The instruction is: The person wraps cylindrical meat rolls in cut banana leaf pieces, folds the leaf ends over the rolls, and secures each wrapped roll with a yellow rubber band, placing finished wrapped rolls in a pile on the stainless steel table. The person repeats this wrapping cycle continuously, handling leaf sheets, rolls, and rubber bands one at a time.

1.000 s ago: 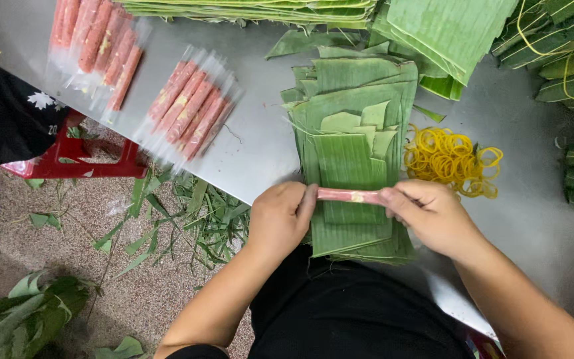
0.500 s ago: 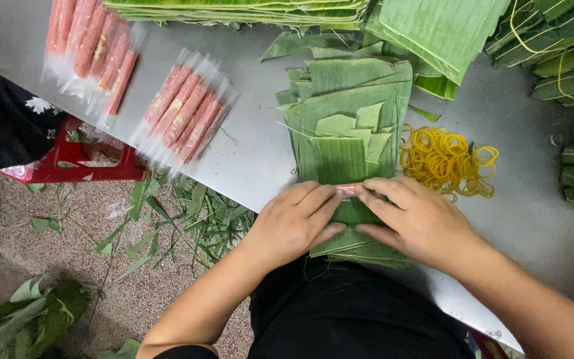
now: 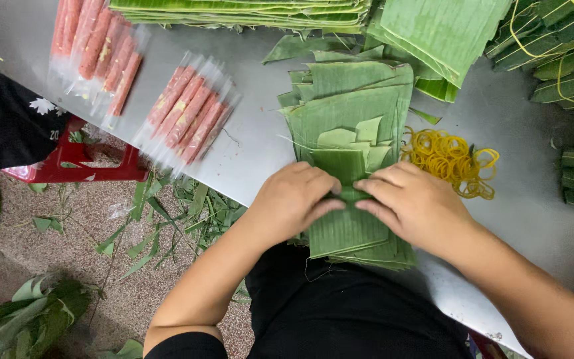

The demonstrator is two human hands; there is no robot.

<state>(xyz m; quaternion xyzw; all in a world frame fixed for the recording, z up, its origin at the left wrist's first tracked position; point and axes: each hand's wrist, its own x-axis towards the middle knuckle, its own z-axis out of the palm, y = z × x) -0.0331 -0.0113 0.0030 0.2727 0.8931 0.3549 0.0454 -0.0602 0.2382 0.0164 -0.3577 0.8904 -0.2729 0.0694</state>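
Under your fingertips, a fold of banana leaf (image 3: pixel 340 229) is being pressed flat on top of the leaf stack (image 3: pixel 350 119), right at the near edge of the steel table (image 3: pixel 260 153) where your reach is shortest. Your left hand (image 3: pixel 293 199) and right hand (image 3: pixel 413 203) are lying palm down, fingers close together and curled over the fold from both sides, tips nearly meeting, pinning it so it is not springing open. Something may be tucked inside the fold, but your fingers are hiding it and I cannot tell. Just beyond your right hand, the yellow rubber bands (image 3: pixel 450 159) are sitting in a loose heap, near enough to grab. Further to your left, the wrapped pink sausages (image 3: pixel 191 110) are lying in rows. Tied leaf bundles (image 3: pixel 569 80) are piling up at the far right.
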